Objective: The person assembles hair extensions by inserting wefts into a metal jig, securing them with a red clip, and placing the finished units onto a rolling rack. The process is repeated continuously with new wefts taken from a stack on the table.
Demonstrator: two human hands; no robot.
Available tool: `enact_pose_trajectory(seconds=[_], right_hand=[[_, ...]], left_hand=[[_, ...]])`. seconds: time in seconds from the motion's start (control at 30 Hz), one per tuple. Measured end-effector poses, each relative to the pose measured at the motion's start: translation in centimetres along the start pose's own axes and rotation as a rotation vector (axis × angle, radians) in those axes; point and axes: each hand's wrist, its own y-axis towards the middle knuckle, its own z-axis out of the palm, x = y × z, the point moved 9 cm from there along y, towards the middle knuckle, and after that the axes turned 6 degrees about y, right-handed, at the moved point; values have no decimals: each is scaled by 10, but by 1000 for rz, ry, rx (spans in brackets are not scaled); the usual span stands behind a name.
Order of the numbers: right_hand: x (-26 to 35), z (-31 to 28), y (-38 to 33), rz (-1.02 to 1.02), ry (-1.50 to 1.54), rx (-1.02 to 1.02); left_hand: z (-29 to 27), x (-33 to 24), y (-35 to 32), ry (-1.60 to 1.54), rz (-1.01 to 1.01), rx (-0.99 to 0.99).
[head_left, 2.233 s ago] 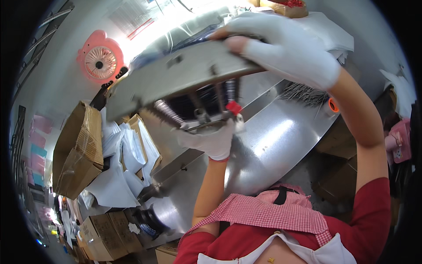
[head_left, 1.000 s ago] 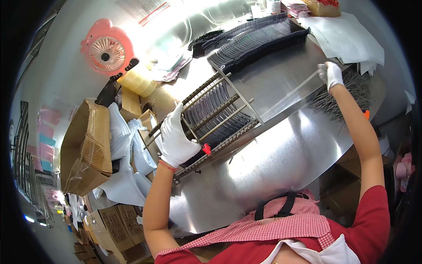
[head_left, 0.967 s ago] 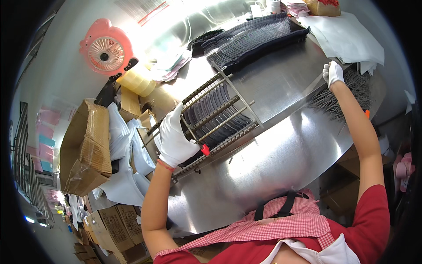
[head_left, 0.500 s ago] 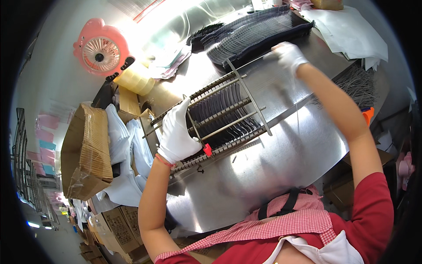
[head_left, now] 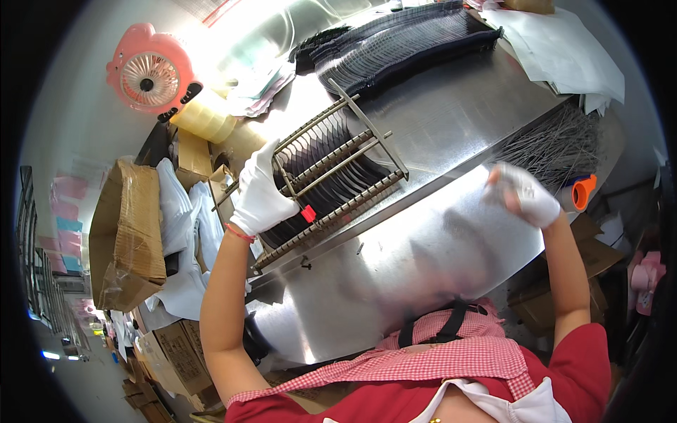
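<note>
A metal rod rack (head_left: 331, 169) lies on the steel table (head_left: 423, 254), its slots filled with thin dark pieces. A small red tag (head_left: 308, 213) sticks out at its near rail. My left hand (head_left: 264, 190), in a white glove, grips the rack's left end with its fingers over the bars. My right hand (head_left: 522, 194), also gloved and blurred by motion, hovers over the table's curved front part to the right, well apart from the rack. I cannot tell whether it holds anything.
A long pile of dark strips (head_left: 402, 42) lies at the table's back. Thin metal wires (head_left: 557, 137) and an orange cap (head_left: 584, 192) sit at the right, white sheets (head_left: 564, 42) behind. A pink fan (head_left: 148, 74), tape rolls (head_left: 208, 120) and a cardboard box (head_left: 127, 233) stand left.
The rack went from held up to lying on the table. My right hand has left the rack's far corner and swung back toward the right front. My left hand stays on the rack.
</note>
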Motion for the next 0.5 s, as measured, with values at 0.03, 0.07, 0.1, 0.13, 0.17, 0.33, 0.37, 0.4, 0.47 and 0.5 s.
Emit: enact_pose_trajectory(seconds=[0.03,0.07,0.1,0.13,0.17,0.33,0.37,0.4,0.47,0.5], right_hand=[[-22,10,-23,131,173,117],[-35,31,-40,260,361,223],[-55,41,-50,379,363,222],[-86,35,-60,514,283,142],[-95,26,-60,526,83,-64],[-58,-17,-14,154,-556,-192],[-44,-16,11,69,-689,-143],[-32,-10,41,-22,-819,-99],[-22,8,104,-113,-944,-62],[-17,14,134,-175,-1031,-65]], left_hand=[[-1,-1,1,-5,2,-1],[-2,-2,3,-10,4,-3],[-1,-3,4,-5,-4,1],[-1,-5,5,-5,-1,-4],[0,-4,4,-5,-2,-4],[-1,2,-3,-10,-12,0],[-2,3,-6,-35,44,-41],[-1,4,-8,-56,55,-33],[-3,1,-8,-92,84,-17],[-2,-3,-4,-98,119,-30]])
